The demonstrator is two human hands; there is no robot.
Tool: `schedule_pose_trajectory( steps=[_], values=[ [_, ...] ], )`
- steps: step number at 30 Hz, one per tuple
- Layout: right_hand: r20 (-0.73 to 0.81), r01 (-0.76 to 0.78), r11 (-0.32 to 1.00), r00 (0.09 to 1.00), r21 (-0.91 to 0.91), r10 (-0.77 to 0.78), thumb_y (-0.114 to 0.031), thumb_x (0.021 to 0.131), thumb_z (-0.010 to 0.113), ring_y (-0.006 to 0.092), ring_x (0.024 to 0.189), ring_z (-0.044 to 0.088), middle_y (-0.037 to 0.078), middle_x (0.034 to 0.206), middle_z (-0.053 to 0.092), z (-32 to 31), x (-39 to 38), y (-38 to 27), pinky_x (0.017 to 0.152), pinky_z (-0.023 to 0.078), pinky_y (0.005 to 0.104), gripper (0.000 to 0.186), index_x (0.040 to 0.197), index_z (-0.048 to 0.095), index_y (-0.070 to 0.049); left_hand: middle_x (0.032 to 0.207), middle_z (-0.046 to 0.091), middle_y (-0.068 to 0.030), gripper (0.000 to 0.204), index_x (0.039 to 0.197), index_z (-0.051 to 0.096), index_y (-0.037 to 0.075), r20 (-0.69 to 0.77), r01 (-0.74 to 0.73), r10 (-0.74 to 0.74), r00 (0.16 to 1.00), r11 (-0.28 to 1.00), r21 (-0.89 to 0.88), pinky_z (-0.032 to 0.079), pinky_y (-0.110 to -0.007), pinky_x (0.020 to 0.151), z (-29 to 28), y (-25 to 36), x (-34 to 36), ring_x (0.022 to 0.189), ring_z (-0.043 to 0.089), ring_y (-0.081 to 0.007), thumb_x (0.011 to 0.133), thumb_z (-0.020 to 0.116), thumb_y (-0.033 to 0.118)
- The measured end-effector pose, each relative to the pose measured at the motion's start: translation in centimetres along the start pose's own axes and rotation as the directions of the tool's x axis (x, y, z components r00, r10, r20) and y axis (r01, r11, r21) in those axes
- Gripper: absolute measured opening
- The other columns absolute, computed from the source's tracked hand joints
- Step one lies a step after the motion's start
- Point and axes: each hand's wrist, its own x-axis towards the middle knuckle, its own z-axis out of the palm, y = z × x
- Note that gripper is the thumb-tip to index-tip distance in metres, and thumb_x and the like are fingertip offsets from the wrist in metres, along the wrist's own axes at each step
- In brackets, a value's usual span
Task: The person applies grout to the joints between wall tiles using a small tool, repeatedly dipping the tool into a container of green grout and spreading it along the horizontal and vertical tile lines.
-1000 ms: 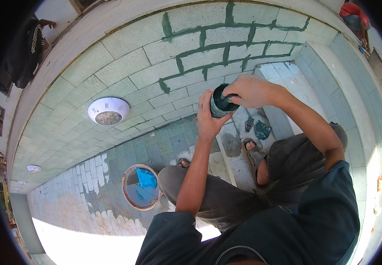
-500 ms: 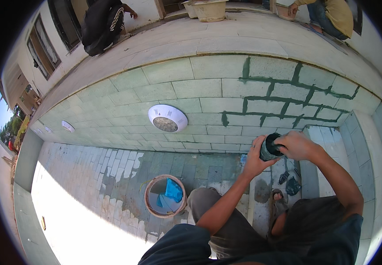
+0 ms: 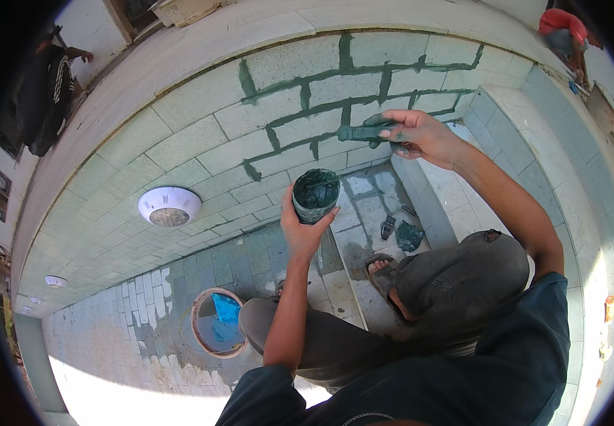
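My left hand (image 3: 305,226) is wrapped round a cup (image 3: 314,213) of dark green grout, its mouth tilted up at me. Raised beside the wall, my right hand (image 3: 420,138) pinches a short, stubby tool (image 3: 361,133) coated in the same green paste; the coating hides its exact kind. The tool's tip points left, close in front of the tiled wall (image 3: 250,145). Thick dark green grout lines (image 3: 305,110) run along many joints on the wall's right part, while joints farther left are thin and pale. Green smears cover my right fingertips.
A round white lamp (image 3: 170,206) sticks out from the wall. Below stands a bucket (image 3: 198,323) with a blue bag (image 3: 227,308) inside. A dark strap-like item (image 3: 387,227) and a green-smeared bag (image 3: 409,236) lie by my foot. Two people crouch on the upper ledge.
My right hand has come out of the cup and up to the wall with the grout-coated tool. The view has swung right; a person in red now shows at the upper right.
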Motion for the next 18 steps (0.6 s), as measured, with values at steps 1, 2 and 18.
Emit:
schedule_pose_trajectory(
  steps=[1, 2, 18],
  values=[
    [-0.058, 0.030, 0.995, 0.998, 0.094, -0.025, -0.015, 0.094, 0.064, 0.0037, 0.067, 0.051, -0.006, 0.085, 0.058, -0.1, -0.3, 0.6, 0.055, 0.036, 0.0168, 0.036, 0.128, 0.057, -0.007, 0.121, 0.060, -0.0152, 0.084, 0.134, 0.046, -0.002, -0.008, 0.028, -0.028, 1.000, 1.000, -0.007, 0.047, -0.036, 0.095, -0.2, 0.2, -0.1, 0.110, 0.060, -0.0236, 0.065, 0.090, 0.015],
    [-0.123, 0.071, 0.981, 0.991, 0.179, -0.049, -0.015, 0.094, 0.063, 0.0038, 0.068, 0.052, -0.006, 0.086, 0.058, -0.7, -0.8, 1.2, 0.055, 0.037, 0.0164, 0.037, 0.129, 0.056, -0.006, 0.121, 0.059, -0.0154, 0.081, 0.132, 0.048, -0.003, -0.013, 0.052, -0.053, 0.999, 0.998, -0.019, 0.047, -0.036, 0.095, -0.3, 0.3, -0.1, 0.110, 0.059, -0.0244, 0.065, 0.090, 0.015],
    [-0.542, 0.611, 0.383, 0.791, 0.692, -0.283, -0.002, 0.095, 0.056, 0.0219, 0.095, 0.063, 0.016, 0.106, 0.062, -11.8, 5.2, 7.3, 0.082, 0.057, 0.0294, 0.013, 0.107, 0.055, 0.002, 0.128, 0.054, -0.0150, 0.091, 0.140, 0.038, -0.003, -0.170, 0.084, -0.091, 0.981, 0.995, -0.047, 0.047, -0.034, 0.098, -2.2, -0.2, 3.0, 0.114, 0.056, -0.0219, 0.065, 0.087, 0.003]
  ],
)
